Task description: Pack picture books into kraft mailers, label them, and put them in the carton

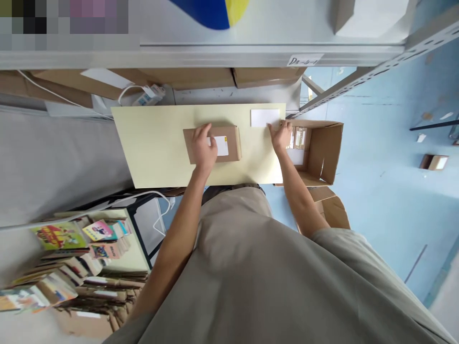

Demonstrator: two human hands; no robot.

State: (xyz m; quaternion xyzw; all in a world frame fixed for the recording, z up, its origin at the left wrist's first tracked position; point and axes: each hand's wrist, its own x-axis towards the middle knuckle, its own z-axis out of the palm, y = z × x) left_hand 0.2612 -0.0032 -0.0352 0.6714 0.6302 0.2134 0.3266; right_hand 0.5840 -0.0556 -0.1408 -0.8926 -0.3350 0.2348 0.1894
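Observation:
A flat brown cardboard package [233, 143] with a white label [221, 146] lies on the pale yellow tabletop [154, 148]. My left hand [205, 145] rests over the left part of the package, its fingers apart and the thumb by the label. Near the far right corner of the tabletop lies a white rectangular sheet or stack of paper [264, 117]. My right hand [281, 136] is open at its lower right corner, with the thumb touching or just beside it. The other fingers reach toward the table's right edge; whether they touch anything is unclear.
An open cardboard box [324, 148] with packages inside stands against the table's right end. Behind the table is a power strip [150, 95] with a white cable. A metal shelf beam [215, 56] crosses above. Books [62, 236] and cardboard mailers [107, 291] are stacked at lower left.

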